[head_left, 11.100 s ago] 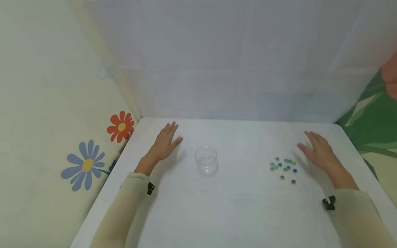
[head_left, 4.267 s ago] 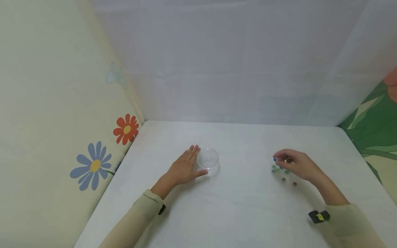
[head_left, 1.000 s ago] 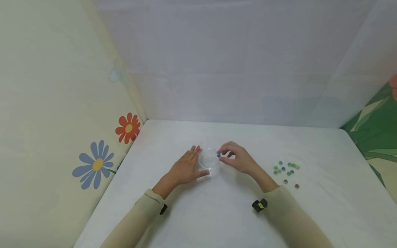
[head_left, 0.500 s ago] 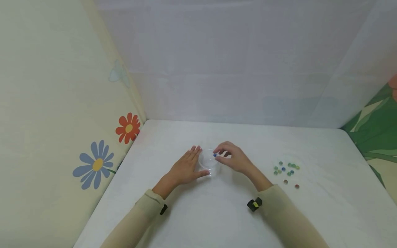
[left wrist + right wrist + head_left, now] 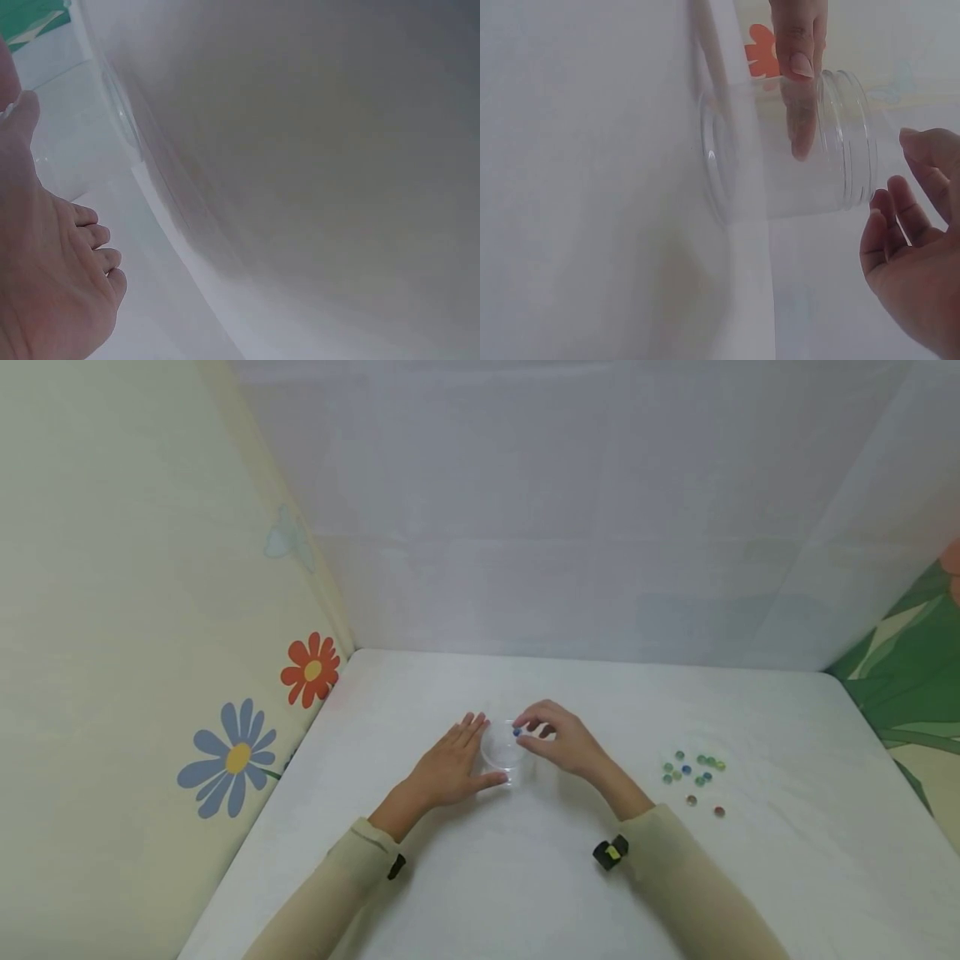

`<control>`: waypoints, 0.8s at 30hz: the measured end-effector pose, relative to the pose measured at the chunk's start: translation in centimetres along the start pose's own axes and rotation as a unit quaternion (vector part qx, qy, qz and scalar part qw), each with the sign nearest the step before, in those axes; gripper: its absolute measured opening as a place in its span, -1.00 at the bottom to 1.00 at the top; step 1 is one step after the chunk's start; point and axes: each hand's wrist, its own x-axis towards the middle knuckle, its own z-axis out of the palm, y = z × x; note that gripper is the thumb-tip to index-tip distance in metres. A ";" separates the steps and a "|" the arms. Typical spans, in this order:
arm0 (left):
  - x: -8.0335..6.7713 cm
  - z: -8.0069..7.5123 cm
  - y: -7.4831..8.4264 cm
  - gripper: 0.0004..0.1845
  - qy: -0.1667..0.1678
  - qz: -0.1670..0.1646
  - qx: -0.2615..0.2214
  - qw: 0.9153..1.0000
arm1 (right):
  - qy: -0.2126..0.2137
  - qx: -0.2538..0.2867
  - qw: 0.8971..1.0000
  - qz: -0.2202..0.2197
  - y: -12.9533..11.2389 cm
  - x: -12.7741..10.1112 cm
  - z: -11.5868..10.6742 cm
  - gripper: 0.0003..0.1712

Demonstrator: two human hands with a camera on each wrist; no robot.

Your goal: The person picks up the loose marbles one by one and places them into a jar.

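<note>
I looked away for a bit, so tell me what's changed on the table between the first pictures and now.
The left hand slid over to rest against the clear plastic jar. The right hand picked one small blue glass bead from the scattered glass beads and carried it left, over the jar's mouth. The jar and remaining beads stayed put.

The right hand (image 5: 558,745) pinches a blue bead (image 5: 516,732) over the clear jar (image 5: 504,752). The left hand (image 5: 448,766) touches the jar at its 9 o'clock side. More beads (image 5: 693,770) lie on the table (image 5: 525,877) at 3 o'clock.
</note>
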 end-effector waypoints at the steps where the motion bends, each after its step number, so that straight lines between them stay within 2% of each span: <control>1: 0.0 0.0 0.0 0.16 0.000 0.000 0.000 1.000 | 0.001 -0.001 1.000 0.001 0.0 0.0 0.0 -0.77; 12: -0.1 -0.1 0.1 0.16 0.001 0.003 -0.006 1.000 | -0.003 -0.011 1.000 0.008 -0.1 0.0 0.1 -0.66; 24: 0.0 -0.1 0.1 0.16 0.001 -0.001 -0.001 1.000 | -0.003 -0.013 1.000 0.010 -0.4 -0.1 -0.3 -0.66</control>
